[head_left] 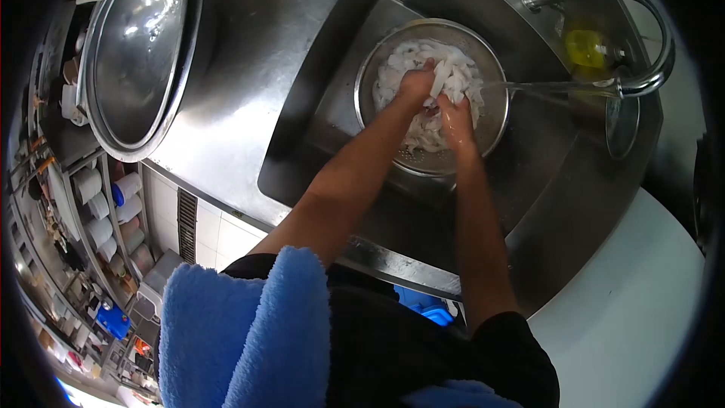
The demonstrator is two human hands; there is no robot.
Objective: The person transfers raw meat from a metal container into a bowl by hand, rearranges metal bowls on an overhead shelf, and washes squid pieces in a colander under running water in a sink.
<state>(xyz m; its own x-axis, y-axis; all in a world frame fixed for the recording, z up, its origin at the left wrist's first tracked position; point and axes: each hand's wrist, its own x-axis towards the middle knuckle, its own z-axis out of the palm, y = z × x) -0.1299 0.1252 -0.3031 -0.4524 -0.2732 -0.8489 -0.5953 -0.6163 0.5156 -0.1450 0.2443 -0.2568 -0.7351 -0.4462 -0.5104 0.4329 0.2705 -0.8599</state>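
White, wet-looking strips of food [423, 57] fill a round metal colander [495, 117] in the steel sink [332, 117]. Both hands are in the colander, close together. My left hand [417, 85] curls around some of the white strips, its fingertips partly hidden among them. Just to its right, my right hand [455, 119] holds strips too, its fingers bent and partly covered by them. A stream of water [559, 87] runs from the curved faucet [657, 75] towards the strips beside my right hand.
Large oval metal basins [140, 53] stand on the counter at the left. A yellow-green bottle [587, 48] is behind the faucet. Shelves with white containers [98, 206] are at the lower left. A blue towel [245, 332] hangs near my body, and a pale round surface [627, 295] lies at the lower right.
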